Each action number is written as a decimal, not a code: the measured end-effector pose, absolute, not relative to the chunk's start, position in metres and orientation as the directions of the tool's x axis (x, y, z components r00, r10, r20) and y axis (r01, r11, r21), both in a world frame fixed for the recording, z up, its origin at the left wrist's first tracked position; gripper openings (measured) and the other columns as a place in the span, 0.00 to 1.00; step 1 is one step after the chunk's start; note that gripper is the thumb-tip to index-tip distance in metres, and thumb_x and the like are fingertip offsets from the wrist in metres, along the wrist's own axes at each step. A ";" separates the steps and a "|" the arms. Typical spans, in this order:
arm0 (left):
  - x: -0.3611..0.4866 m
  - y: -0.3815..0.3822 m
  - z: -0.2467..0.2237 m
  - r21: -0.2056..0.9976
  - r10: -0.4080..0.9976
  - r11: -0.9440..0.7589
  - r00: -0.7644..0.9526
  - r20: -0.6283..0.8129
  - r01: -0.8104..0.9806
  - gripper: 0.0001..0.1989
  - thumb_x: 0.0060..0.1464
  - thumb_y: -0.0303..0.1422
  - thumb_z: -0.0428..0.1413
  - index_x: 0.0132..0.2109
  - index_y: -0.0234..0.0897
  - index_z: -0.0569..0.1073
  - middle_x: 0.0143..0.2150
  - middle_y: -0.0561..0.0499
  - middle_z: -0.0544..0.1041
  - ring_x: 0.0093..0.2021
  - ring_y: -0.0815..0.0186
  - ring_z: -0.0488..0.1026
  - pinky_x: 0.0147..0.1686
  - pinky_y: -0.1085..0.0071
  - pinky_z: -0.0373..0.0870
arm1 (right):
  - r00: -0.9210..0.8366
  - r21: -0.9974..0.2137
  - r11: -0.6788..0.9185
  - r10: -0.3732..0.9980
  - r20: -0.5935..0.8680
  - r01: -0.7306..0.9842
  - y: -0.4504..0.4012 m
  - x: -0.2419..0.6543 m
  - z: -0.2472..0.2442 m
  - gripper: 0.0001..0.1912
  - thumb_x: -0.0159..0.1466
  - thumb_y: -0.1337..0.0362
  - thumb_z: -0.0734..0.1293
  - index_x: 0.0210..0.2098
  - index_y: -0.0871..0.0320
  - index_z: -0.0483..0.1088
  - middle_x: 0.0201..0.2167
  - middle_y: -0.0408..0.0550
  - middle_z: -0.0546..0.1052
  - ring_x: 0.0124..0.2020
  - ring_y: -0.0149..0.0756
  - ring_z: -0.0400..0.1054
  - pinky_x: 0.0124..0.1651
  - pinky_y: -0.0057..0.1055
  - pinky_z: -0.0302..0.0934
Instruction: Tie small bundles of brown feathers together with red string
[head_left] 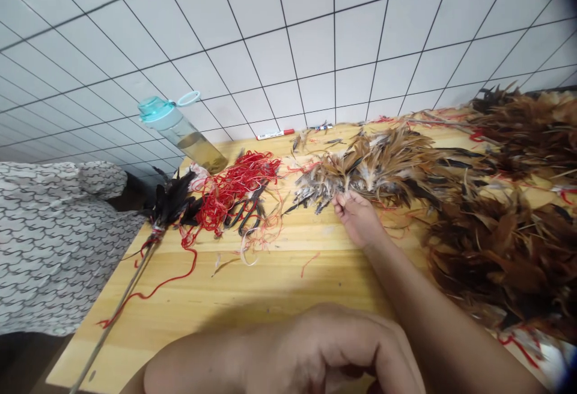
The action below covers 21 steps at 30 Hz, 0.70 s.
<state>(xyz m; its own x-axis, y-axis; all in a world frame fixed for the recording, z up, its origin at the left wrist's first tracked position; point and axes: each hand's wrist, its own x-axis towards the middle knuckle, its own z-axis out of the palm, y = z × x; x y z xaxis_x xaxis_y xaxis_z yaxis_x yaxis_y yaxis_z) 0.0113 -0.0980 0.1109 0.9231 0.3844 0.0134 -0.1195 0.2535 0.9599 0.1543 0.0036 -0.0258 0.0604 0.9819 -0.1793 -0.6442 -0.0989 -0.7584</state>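
Right hand [358, 219] reaches out over the counter [270, 280], forearm running up from the lower right corner, and its grip is pressed together, fingertips [341, 200] pinching at the quill ends of a tan and black feather bunch [369, 168] lying on the wood. Left hand [324, 346] sits low across the bottom of our view, forearm lying sideways, knuckles up, fingers curled into a loose fist; that grip is closed over, and we cannot tell whether anything is inside it. Just past the bunch, to our right, a big heap of brown feathers [491, 249] piles up. To our left, a tangle of red thread [234, 192] sprawls over black scissors [247, 216], close beside a tuft of dark feathers [171, 201] bound onto a long wooden stick [121, 304]. Up by the white tile wall [293, 39] we have a red marker [274, 134] and a plastic bottle [180, 132] with a teal cap. Grey patterned cloth [54, 243] fills the far left.
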 end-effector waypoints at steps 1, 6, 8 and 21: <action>0.014 -0.097 0.111 0.955 0.397 0.253 0.917 0.044 -0.155 0.25 0.52 0.56 0.52 0.28 0.37 0.62 0.28 0.49 0.67 0.31 0.68 0.66 0.35 0.71 0.66 | 0.060 -0.761 -0.098 0.982 -0.177 -0.642 0.003 0.154 -0.026 0.18 0.44 0.57 0.77 0.18 0.57 0.65 0.22 0.40 0.66 0.28 0.27 0.59 0.31 0.27 0.54; 0.017 -0.097 0.112 0.919 0.490 0.328 0.871 0.034 -0.221 0.18 0.58 0.43 0.54 0.29 0.35 0.61 0.28 0.51 0.65 0.31 0.72 0.65 0.35 0.75 0.64 | 0.055 -0.765 -0.099 0.983 -0.174 -0.636 0.003 0.155 -0.027 0.17 0.44 0.57 0.76 0.19 0.57 0.66 0.22 0.41 0.67 0.28 0.28 0.59 0.31 0.28 0.53; 0.018 -0.099 0.110 0.877 0.506 0.378 0.859 0.073 -0.297 0.16 0.57 0.40 0.55 0.28 0.35 0.61 0.27 0.52 0.64 0.31 0.72 0.65 0.35 0.75 0.64 | 0.052 -0.763 -0.099 0.984 -0.171 -0.639 0.003 0.155 -0.027 0.17 0.44 0.56 0.76 0.18 0.57 0.66 0.22 0.41 0.68 0.28 0.28 0.59 0.30 0.27 0.53; 0.016 -0.038 0.062 0.903 0.911 0.192 0.412 -0.019 -0.384 0.11 0.48 0.31 0.61 0.29 0.34 0.64 0.35 0.50 0.76 0.41 0.64 0.76 0.45 0.66 0.69 | -0.009 -0.732 -0.155 0.980 -0.200 -0.663 0.003 0.159 -0.029 0.20 0.45 0.55 0.78 0.22 0.56 0.64 0.24 0.40 0.70 0.24 0.26 0.59 0.29 0.28 0.58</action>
